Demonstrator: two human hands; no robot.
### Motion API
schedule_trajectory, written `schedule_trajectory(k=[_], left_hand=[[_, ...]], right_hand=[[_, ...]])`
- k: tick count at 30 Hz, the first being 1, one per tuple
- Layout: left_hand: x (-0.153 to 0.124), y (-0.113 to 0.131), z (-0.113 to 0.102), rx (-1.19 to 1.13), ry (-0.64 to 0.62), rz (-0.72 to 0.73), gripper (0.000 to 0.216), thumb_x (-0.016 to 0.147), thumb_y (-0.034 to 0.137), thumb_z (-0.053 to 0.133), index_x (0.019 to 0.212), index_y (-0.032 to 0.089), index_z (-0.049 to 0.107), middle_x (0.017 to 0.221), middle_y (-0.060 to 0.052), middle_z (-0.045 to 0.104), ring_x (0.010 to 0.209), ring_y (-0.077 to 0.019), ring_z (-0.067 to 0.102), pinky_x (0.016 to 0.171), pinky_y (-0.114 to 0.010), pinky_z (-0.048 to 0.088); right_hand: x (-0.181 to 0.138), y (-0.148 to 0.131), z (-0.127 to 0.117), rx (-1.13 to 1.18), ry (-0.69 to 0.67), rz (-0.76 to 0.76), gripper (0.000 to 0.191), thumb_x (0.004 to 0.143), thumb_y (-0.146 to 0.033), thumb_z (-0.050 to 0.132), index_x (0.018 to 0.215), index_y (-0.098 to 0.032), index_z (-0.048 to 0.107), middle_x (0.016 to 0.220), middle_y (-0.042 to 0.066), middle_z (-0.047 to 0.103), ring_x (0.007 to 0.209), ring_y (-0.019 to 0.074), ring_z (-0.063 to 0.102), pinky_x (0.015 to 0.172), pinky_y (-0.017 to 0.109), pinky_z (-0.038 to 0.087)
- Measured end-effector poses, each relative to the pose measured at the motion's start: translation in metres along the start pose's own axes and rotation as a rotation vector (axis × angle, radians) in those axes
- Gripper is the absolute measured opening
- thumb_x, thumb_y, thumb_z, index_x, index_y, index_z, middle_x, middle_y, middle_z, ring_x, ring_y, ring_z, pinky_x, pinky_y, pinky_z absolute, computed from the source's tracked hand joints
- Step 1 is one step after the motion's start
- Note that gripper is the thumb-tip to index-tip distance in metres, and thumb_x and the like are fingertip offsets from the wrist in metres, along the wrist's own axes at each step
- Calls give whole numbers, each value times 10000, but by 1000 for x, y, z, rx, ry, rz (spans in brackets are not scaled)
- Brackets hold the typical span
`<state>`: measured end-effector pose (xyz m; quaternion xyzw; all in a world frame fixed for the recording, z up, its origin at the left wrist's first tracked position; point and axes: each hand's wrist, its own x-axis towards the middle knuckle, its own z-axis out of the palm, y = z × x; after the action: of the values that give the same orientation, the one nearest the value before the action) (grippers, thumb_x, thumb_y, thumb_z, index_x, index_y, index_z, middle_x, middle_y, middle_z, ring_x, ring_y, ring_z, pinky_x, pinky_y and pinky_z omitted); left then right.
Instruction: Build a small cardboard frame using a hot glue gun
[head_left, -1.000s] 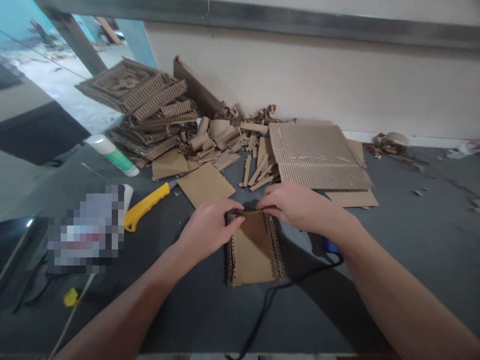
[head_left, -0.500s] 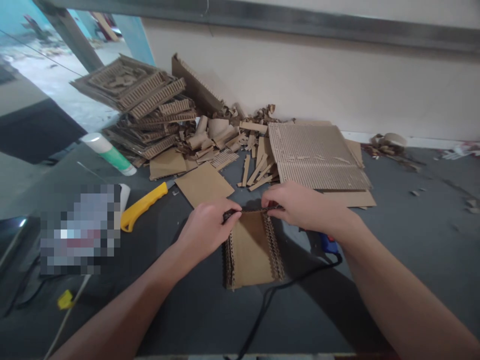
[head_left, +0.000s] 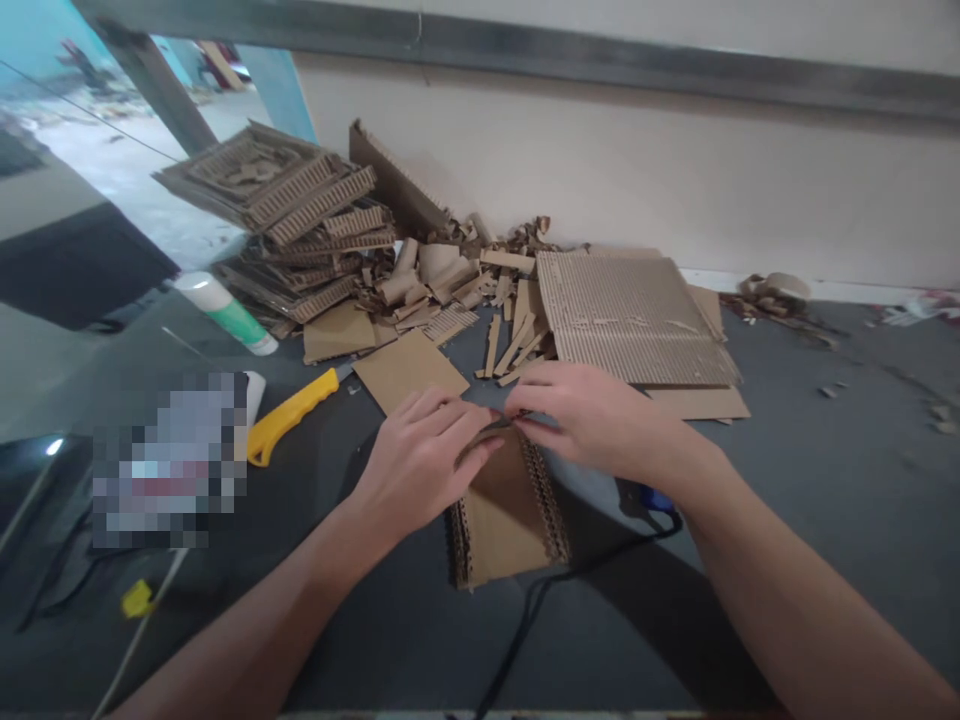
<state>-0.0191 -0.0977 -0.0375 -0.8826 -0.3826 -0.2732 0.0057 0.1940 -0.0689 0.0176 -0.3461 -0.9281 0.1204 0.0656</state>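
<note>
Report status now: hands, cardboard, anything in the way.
Left hand, right hand: both pinching a narrow cardboard strip. Ridge-sided cardboard piece on table, far end beneath hands. Dark cord by its near right corner.

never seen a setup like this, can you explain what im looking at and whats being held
There is no machine: these are a person's bare hands, seen by one head-worn camera looking forward and down. The left hand and right hand pinch a thin cardboard strip above the far end of a cardboard piece with layered edges. Around them on the dark tabletop lie a yellow-handled cutter, a white-and-green tube, stacked cardboard frames and a ribbed sheet.
</note>
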Motion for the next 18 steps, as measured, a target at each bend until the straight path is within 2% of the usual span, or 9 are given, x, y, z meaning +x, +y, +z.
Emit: schedule_trajectory(k=[4,10,14,18], left_hand=[[-2,0,-3,-18,75,34,144,949,165,515,910,189,651,868,-47,731,832,-187,650,768,-318,507],[-3,-2,-3,-58,207,63,125,912,154,589,998,216,654,945,-34,757,852,-175,680,802,-309,530],[-2,-1,-5,-85,190,66,101,899,151,599,964,213,645,909,-32,751,826,-171,676,773,-300,521],[-1,-1,-5,-82,130,72,88,905,163,560,917,214,631,853,-27,732,813,-162,675,741,-274,499]], right_hand=[[-1,-10,-2,62,54,-6,154,946,-178,508,934,-169,662,905,77,663,836,192,596,700,291,407],[-4,-8,-5,404,105,61,109,939,-236,544,945,-210,651,890,12,701,802,140,636,722,252,471],[-4,-7,-5,442,82,66,114,934,-223,550,957,-220,662,894,6,709,802,135,644,724,246,484],[-8,-6,-10,354,69,87,140,937,-272,549,982,-229,674,949,20,724,846,157,657,747,269,493]])
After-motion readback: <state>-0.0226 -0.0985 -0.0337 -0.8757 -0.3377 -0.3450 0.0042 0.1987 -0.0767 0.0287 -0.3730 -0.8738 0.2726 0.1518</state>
